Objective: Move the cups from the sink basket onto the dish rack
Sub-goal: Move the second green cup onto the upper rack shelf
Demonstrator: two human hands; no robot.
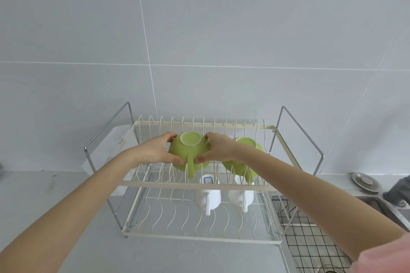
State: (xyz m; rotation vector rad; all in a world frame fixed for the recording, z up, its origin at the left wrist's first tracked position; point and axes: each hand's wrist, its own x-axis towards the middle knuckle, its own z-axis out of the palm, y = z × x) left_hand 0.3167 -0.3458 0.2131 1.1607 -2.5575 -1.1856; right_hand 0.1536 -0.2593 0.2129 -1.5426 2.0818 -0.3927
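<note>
A green cup (pixel 189 150) is upside down over the upper tier of the two-tier wire dish rack (pixel 195 184), its handle pointing toward me. My left hand (pixel 155 150) grips its left side and my right hand (pixel 218 147) grips its right side. A second green cup (pixel 238 163) rests upside down on the upper tier just to the right, partly hidden by my right forearm. Two white cups (pixel 208 195) (pixel 240 195) stand upside down on the lower tier. The black wire sink basket (pixel 310 237) lies at the lower right, with no cup visible in it.
A grey tiled wall rises behind the rack. The rack stands on a grey counter (pixel 55 201). To the right are a steel sink (pixel 377 201) under the basket, a round metal lid (pixel 365 182) and a grey object (pixel 397 193) by the sink edge.
</note>
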